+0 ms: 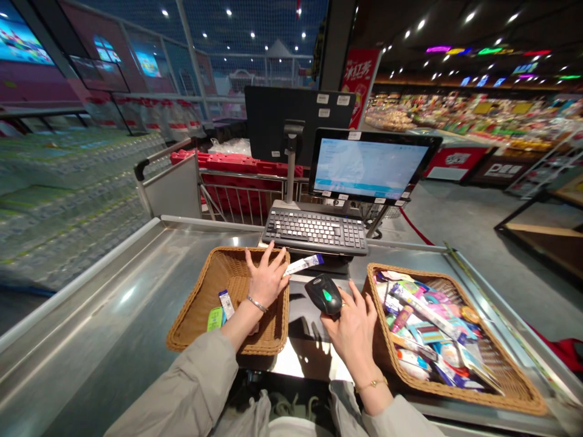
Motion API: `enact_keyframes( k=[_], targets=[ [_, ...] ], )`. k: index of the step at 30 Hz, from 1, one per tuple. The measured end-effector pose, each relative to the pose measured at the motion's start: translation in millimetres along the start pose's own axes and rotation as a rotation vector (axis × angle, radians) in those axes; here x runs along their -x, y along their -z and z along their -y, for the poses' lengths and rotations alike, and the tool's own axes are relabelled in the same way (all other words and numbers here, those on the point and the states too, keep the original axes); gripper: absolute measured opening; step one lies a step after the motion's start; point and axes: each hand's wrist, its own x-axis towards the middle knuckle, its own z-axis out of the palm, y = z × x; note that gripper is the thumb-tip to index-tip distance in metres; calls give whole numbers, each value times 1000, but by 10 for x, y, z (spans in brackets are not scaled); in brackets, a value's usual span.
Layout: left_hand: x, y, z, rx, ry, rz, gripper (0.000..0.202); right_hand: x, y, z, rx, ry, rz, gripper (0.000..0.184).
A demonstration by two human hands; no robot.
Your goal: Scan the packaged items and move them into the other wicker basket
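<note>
Two bare hands work apart in the head view: the left hand (268,280), fingers splayed above a wicker basket (228,348), appears to hold a slim white-and-blue carton (303,264); the right hand (353,328) curls around a black barcode scanner (324,294), just beside a fuller wicker basket (464,397)

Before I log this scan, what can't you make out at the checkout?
Head view only:
- Text on the black-framed touchscreen monitor: washed out, too small to read.
- White-and-blue slim carton: one end is hidden by the left hand, so I cannot tell if it is gripped.
- Black handheld barcode scanner: its handle is hidden by the right hand.
- Small packs in the right wicker basket: lower ones buried, labels too small.
</note>
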Motion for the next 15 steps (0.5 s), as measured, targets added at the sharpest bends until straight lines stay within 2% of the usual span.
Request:
enact_keyframes(
  k=[15],
  targets=[
    [-53,6,-45,5,-13,2,18,38,-7,-68,42,4,-58,26]
  ],
)
